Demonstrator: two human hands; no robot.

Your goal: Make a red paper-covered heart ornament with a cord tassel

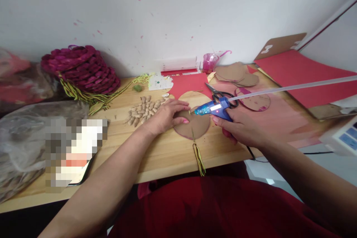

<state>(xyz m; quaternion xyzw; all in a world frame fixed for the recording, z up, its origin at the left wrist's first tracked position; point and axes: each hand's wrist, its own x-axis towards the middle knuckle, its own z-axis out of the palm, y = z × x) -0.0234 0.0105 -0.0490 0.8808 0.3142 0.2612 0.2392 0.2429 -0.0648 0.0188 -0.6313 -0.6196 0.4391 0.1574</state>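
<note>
A blue hot glue gun [216, 109] is gripped in my right hand [240, 124], with a long clear glue stick [279, 88] out of its back. Its nozzle points left, over a round piece of cardboard [196, 128] lying on the table. My left hand [169, 115] rests on the left side of that circle, thumb and fingers apart. A yellow-green and dark string tassel [199, 160] hangs from the circle's near edge over the table edge. Left of my left hand lies a pile of peanuts [141, 111]. Black-handled scissors [219, 95] lie behind the glue gun.
Red sheets [189, 83] and cut cardboard circles [234, 74] lie toward the back. A pink cup [209, 62] stands by the wall. At left are a stack of magenta strung pieces [83, 68], a plastic bag [25, 134] and a blurred phone [79, 156]. A white device [344, 134] sits at right.
</note>
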